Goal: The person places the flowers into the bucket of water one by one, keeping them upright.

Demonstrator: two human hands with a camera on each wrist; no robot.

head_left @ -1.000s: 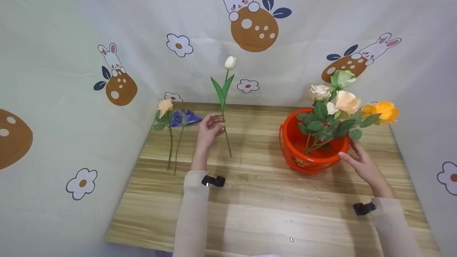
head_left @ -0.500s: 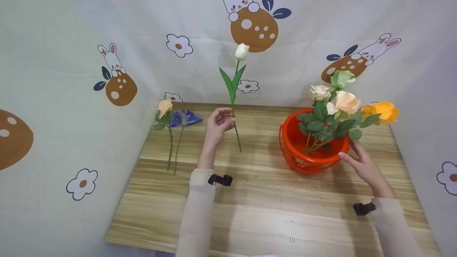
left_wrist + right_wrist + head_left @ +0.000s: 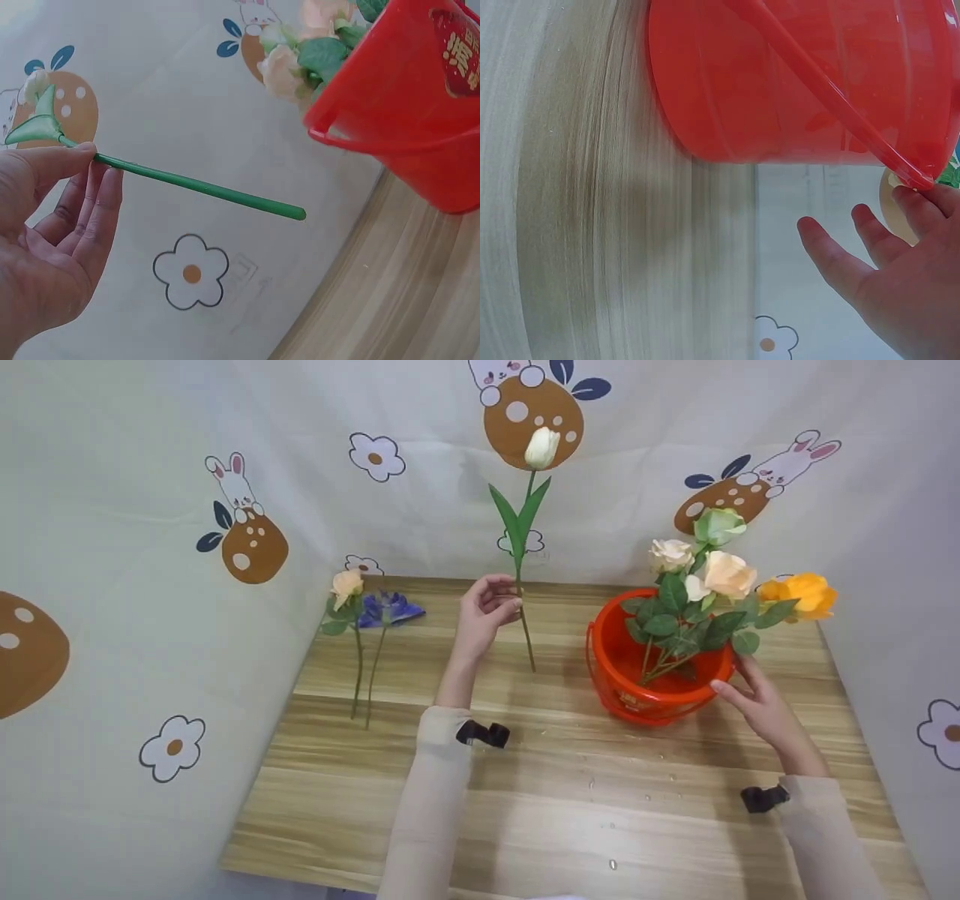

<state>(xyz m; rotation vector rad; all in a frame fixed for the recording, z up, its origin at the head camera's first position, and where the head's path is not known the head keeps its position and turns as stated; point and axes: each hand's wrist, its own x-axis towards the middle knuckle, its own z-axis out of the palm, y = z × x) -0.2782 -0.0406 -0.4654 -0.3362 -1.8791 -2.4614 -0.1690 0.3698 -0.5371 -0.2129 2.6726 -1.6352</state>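
Note:
In the head view, my left hand (image 3: 487,615) pinches the stem of a white tulip (image 3: 541,448) with two green leaves. The flower stands nearly upright, left of the red bucket (image 3: 634,697). In the left wrist view, thumb and fingertips grip the green stem (image 3: 199,186), whose lower end is free in the air. My right hand (image 3: 765,705) touches the bucket's right side near the rim. The right wrist view shows its fingers spread and fairly straight, one at the end of the bucket's handle (image 3: 832,97); the thumb is hidden there.
Pale roses (image 3: 729,575) and an orange flower (image 3: 806,595) lean to the right in the bucket. A peach rose (image 3: 347,585) and a purple flower (image 3: 388,609) lie on the left of the wooden table (image 3: 337,795). Water drops dot the table; printed cloth (image 3: 435,510) surrounds it.
My left hand has carried the tulip rightward and slightly away from me, toward the bucket, and the bloom sits higher in view. My right hand and the bucket have not moved.

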